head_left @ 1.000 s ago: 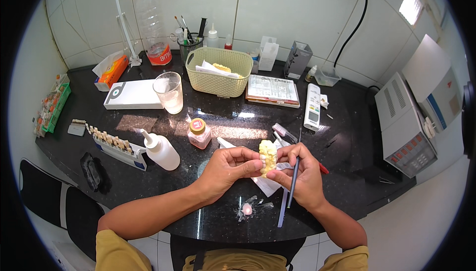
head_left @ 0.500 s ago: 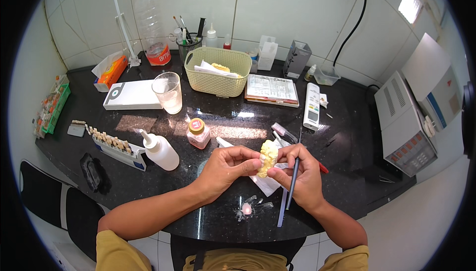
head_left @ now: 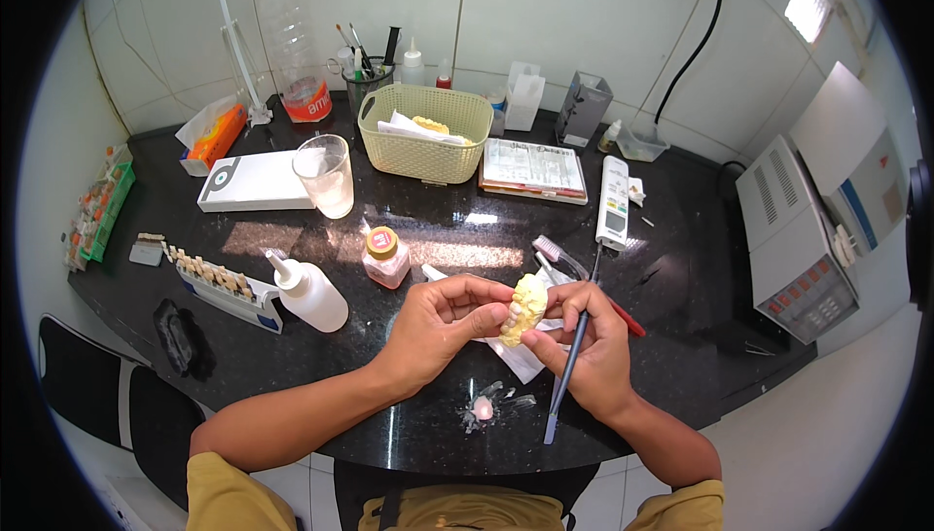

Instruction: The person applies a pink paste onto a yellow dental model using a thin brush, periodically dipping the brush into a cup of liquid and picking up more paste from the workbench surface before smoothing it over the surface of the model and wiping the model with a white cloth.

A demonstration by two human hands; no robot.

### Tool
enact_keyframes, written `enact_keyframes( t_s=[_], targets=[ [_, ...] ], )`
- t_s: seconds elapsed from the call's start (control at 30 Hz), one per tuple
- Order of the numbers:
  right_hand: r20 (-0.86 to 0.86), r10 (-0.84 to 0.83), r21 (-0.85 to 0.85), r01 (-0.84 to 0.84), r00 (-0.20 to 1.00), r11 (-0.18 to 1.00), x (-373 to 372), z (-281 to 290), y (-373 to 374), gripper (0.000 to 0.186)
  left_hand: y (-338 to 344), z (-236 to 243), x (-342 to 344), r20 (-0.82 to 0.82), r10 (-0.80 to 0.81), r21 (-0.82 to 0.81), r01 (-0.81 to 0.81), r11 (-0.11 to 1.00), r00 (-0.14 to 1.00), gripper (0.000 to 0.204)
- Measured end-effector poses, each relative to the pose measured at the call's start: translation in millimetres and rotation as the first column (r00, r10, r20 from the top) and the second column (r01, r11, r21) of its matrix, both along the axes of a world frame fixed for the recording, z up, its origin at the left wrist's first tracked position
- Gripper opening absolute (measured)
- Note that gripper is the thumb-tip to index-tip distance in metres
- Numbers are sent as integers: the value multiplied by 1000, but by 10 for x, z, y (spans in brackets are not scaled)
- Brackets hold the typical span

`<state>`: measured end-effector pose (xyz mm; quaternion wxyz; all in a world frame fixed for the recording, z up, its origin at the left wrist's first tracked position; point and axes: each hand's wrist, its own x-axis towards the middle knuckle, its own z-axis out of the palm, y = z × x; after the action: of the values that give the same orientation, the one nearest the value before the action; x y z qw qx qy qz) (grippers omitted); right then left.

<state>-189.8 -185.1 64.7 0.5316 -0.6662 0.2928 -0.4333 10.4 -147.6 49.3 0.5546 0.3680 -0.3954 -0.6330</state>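
Observation:
My left hand (head_left: 443, 322) grips a pale yellow dental cast (head_left: 522, 307) with a row of teeth, holding it above the black counter (head_left: 409, 424). My right hand (head_left: 589, 341) touches the cast's right side with its fingertips and holds a thin blue-handled brush (head_left: 564, 375), whose handle points down toward the counter's front edge. Under the hands lies a white paper tissue (head_left: 520, 361). A small pink lump with clear droplets (head_left: 484, 407) sits on the counter just below the hands.
Near my left hand stand a white squeeze bottle (head_left: 306, 290), a small orange-capped jar (head_left: 385, 257) and a tray of tooth shade samples (head_left: 219, 283). Behind are a glass (head_left: 324, 176), a yellow basket (head_left: 425, 132), a toothbrush (head_left: 556, 257) and a grey machine (head_left: 793, 239).
Both hands have kept their hold; the cast is turned slightly and my right fingers have shifted a little on it.

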Motion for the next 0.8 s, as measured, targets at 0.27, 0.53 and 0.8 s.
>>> enact_keyframes(
  t_s=[0.27,0.53,0.8],
  targets=[
    [-54,-15,-133,8,998,991,-15,-80,9,34,-8,-57,44,-6,-51,9,51,999,999,18],
    [116,20,180,-41,993,983,13,87,60,31,-25,35,78,-95,-97,121,108,987,991,19],
    [120,64,292,-96,991,952,-24,38,-4,30,-35,-81,69,-191,-186,165,219,962,964,23]
  ],
)
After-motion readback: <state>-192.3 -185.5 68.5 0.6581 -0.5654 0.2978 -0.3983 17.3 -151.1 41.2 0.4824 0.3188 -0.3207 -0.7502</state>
